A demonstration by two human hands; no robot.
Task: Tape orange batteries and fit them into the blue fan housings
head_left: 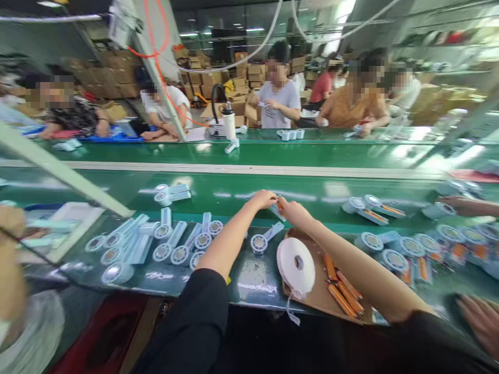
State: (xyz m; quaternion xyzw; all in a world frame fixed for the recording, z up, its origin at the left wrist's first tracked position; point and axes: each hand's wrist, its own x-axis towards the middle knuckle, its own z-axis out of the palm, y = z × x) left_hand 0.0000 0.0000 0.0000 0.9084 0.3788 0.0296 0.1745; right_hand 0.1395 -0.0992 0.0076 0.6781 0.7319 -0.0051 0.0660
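Head view, left to right: the left hand [265, 198] bends its fingers inward to meet the right hand [293, 211], whose fingers appear pinched on a narrow pale-blue plastic handle [276, 212]; whether the left fingers grip it too, I cannot tell. The handle sits between the hands, above the glossy green conveyor belt [234, 182].

Left of the fingers, a lowered left forearm [230, 236] could knock the pale-blue, round-headed plastic units [180, 254] crowded on the dark green bench [249, 291]. Between the hands, an uneven pinch could let the handle twist and drop onto the belt. Right of and nearer than the fingers, a sagging right forearm [351, 259] could nudge the flat white roll [287, 265], or jolt the shallow brown cardboard tray [320, 291] and scatter its slim orange cylinders [349, 285].

A slanted pale metal post [70, 172] stands well left of the fingers, hampering reach that way. One unit lies nearer than the fingers, between the forearms. Farther right, more units crowd the bench, and a co-worker's hand [481, 322] narrows the elbow room.
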